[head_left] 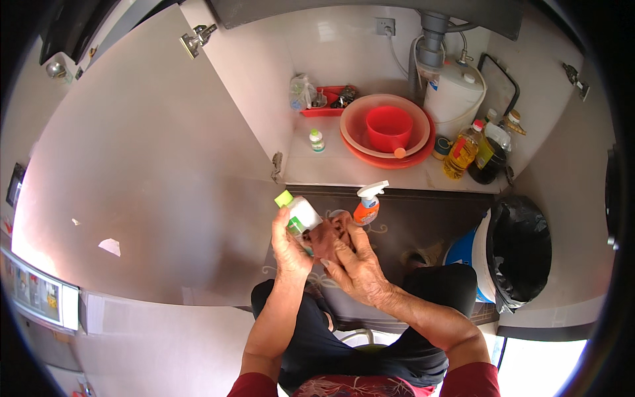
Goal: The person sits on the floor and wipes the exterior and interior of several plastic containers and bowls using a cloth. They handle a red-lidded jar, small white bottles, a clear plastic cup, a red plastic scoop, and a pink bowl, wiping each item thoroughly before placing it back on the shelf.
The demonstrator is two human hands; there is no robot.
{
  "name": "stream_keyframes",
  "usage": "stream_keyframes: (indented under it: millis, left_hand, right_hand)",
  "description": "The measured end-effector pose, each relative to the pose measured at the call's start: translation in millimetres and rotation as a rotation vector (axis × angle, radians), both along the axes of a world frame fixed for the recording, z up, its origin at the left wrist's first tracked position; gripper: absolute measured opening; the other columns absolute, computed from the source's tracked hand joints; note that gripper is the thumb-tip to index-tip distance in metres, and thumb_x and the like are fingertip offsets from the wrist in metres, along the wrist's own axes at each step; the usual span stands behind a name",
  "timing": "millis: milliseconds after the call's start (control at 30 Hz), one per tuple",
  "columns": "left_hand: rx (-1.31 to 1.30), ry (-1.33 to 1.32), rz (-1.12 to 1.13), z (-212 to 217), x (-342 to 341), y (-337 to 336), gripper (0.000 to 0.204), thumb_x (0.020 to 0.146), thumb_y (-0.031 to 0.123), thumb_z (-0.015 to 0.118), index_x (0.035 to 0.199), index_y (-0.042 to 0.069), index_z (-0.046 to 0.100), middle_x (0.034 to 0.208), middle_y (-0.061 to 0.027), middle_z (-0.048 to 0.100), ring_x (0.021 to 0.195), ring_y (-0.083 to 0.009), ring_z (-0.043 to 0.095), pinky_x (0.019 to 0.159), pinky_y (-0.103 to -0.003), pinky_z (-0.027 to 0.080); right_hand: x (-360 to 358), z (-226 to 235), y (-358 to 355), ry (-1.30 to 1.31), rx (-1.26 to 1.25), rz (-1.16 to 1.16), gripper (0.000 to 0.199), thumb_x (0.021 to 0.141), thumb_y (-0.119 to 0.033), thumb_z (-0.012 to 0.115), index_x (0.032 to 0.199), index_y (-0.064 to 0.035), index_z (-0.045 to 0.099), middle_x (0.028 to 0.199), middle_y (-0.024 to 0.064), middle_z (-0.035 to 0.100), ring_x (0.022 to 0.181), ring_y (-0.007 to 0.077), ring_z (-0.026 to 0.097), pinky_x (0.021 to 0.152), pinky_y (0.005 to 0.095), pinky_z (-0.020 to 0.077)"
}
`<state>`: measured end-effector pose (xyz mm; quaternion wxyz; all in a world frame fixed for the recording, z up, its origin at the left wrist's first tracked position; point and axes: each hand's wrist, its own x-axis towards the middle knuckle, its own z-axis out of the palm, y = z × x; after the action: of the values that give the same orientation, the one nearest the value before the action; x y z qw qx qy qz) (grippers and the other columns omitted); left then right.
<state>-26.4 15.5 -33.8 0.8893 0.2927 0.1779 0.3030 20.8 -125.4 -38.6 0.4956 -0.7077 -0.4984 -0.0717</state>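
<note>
Left fingers [280,229] hold white bottle [304,212]; right fingers [346,255], brown cloth [323,239] against it; spray bottle [366,210] near.

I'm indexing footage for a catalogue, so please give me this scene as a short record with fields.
Left hand: holds a white bottle with a lime-green cap, tilted
Right hand: holds a brown cloth against the bottle
Just beyond the hands: orange spray bottle, white trigger head
In the open cabinet: red dipper inside a pink basin; small green-capped bottle to their left
Right side: bin with black liner

Pale cabinet door [152,178], dark mat [410,215].
</note>
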Motion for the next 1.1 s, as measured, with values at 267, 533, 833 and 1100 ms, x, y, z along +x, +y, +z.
stream_keyframes:
  millis: [267,533,833,1100]
  left_hand:
    - [0.098,-0.099,-0.201,-3,9,-3,0.042,0.087,0.021,0.060,0.123,0.004,0.050,0.119,-0.0136,0.057,0.109,-0.0261,0.055,0.097,-0.043,0.043]
    - [0.079,-0.065,-0.131,-9,20,-14,0.040,0.087,0.026,0.064,0.119,0.007,0.051,0.115,-0.0087,0.058,0.105,-0.0234,0.057,0.095,-0.041,0.046]
    - [-0.072,-0.054,0.057,-4,22,6,0.038,0.086,0.025,0.066,0.116,0.007,0.049,0.113,-0.0086,0.058,0.107,-0.0231,0.054,0.094,-0.042,0.046]
    - [0.100,-0.036,0.028,-12,29,-16,0.047,0.090,0.043,0.056,0.121,0.009,0.046,0.119,-0.0082,0.054,0.110,-0.0233,0.051,0.097,-0.043,0.040]
  right_hand:
    - [31,14,-7,1.153,0.165,0.098,0.030,0.090,-0.018,0.060,0.111,0.0028,0.055,0.094,0.0051,0.059,0.089,0.0118,0.053,0.082,0.0272,0.0449]
    - [27,10,-10,0.170,0.052,-0.110,0.044,0.075,-0.009,0.068,0.118,-0.0075,0.058,0.110,0.0188,0.045,0.096,0.0335,0.050,0.081,0.0387,0.0470]
    - [31,9,-17,0.745,-0.060,0.127,0.030,0.083,-0.012,0.063,0.112,-0.0029,0.059,0.096,0.0145,0.060,0.090,0.0243,0.059,0.077,0.0322,0.0501]
    - [34,-9,6,1.290,0.168,0.129,0.028,0.093,-0.018,0.056,0.113,0.0015,0.056,0.100,0.0037,0.059,0.091,0.0101,0.053,0.083,0.0263,0.0442]
